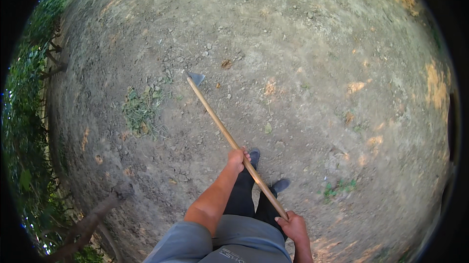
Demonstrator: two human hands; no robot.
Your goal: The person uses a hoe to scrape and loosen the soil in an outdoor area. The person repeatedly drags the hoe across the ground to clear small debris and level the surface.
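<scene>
A hoe with a long wooden handle (216,119) slants from my waist up and left across the bare soil. Its metal blade (196,78) is at the far end, close to the ground; whether it touches cannot be told. My left hand (238,158) is wrapped around the middle part of the handle, above my shoe. My right hand (293,226) grips the handle near its butt end, beside my right hip. To the left of the hoe lies a heap of cut weeds (142,111), partly green and partly dry.
Dry soil (329,90) with small clods and scattered leaves spreads all around. A tree trunk or thick branch (93,222) rises at lower left, beside leafy vines (27,116) along the left rim. Small green weeds (339,189) grow to my right. My dark shoes (281,185) stand below.
</scene>
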